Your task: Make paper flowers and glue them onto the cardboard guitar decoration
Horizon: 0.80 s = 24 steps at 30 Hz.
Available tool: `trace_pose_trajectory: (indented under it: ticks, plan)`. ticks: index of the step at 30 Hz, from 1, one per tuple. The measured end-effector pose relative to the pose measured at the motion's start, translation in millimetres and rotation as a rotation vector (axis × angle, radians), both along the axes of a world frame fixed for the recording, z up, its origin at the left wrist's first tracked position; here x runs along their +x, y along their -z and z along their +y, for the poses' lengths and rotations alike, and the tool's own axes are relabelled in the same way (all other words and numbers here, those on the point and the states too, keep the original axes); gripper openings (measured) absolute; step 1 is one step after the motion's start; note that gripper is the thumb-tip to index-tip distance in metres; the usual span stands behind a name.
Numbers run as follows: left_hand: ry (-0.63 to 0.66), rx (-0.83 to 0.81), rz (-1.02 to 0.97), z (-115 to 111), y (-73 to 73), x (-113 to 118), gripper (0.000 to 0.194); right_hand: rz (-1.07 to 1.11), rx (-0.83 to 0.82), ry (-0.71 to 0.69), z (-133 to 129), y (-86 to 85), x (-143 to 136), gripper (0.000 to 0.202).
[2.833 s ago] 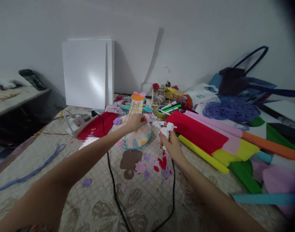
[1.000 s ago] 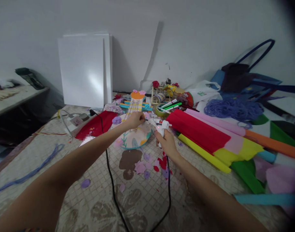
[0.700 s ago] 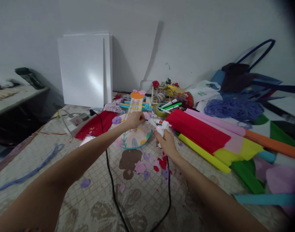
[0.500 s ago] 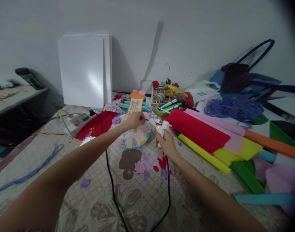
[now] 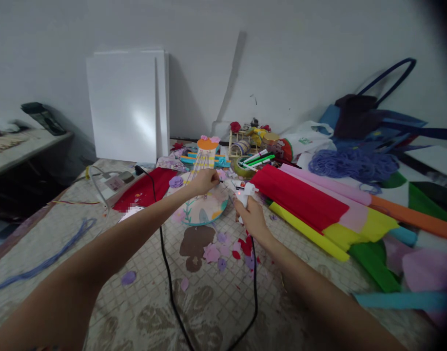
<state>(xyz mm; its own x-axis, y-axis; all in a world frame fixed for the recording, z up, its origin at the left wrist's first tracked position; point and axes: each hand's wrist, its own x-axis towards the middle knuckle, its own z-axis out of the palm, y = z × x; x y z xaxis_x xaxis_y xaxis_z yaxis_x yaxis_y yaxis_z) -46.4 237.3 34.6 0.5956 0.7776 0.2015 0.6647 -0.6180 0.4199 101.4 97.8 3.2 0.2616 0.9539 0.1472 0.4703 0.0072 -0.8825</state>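
Observation:
My right hand (image 5: 253, 217) is wrapped round a white hot glue gun (image 5: 244, 193) with a small red light. Its black cord (image 5: 255, 282) runs down toward me. My left hand (image 5: 208, 182) is closed in a pinch just left of the gun's nozzle; a small dark bit shows at the fingertips, too small to name. Beneath that hand lies a guitar-shaped craft (image 5: 204, 209) with a patterned round body, strings along its neck and an orange head (image 5: 207, 144). A purple paper flower (image 5: 176, 182) sits at its left side.
Pink, purple and red paper petals (image 5: 211, 252) are scattered nearer me. Crepe paper rolls (image 5: 300, 197) lie on the right, with blue yarn (image 5: 351, 165) behind. Markers (image 5: 260, 158) rest on a tape roll (image 5: 243, 168). A power strip (image 5: 117, 187) and white boards (image 5: 124, 107) are on the left.
Almost nothing differs. Both hands keep their places and their grips, and the whole view has shifted very slightly.

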Motion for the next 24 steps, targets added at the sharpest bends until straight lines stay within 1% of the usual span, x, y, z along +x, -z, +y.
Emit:
trace_pose_trajectory:
  ticks: [5, 10, 13, 17, 22, 24]
  plan:
    - [0.006, 0.038, 0.050, 0.3, 0.2, 0.8, 0.010, 0.021, 0.009, 0.008, 2.4, 2.3, 0.4, 0.027]
    - [0.025, 0.124, 0.138, -6.9, 0.5, 3.3, 0.011, 0.037, 0.023, 0.014, -8.8, -3.9, 6.0, 0.031]
    - [0.057, 0.205, 0.206, -18.5, -1.4, 6.0, 0.014, 0.042, 0.025, 0.020, -19.1, -7.5, 11.7, 0.032]
    - [0.112, 0.313, 0.294, -33.7, -3.7, 10.3, 0.018, 0.054, 0.018, 0.038, -27.9, -7.1, 19.1, 0.031]
    - [0.231, 0.546, 0.524, -43.7, -5.6, 11.1, 0.020, 0.051, 0.010, 0.042, -32.0, -3.0, 25.4, 0.033]
    - [0.246, 0.578, 0.552, -45.8, -6.0, 8.8, 0.019, 0.044, 0.014, 0.050, -33.0, -1.7, 27.2, 0.034]
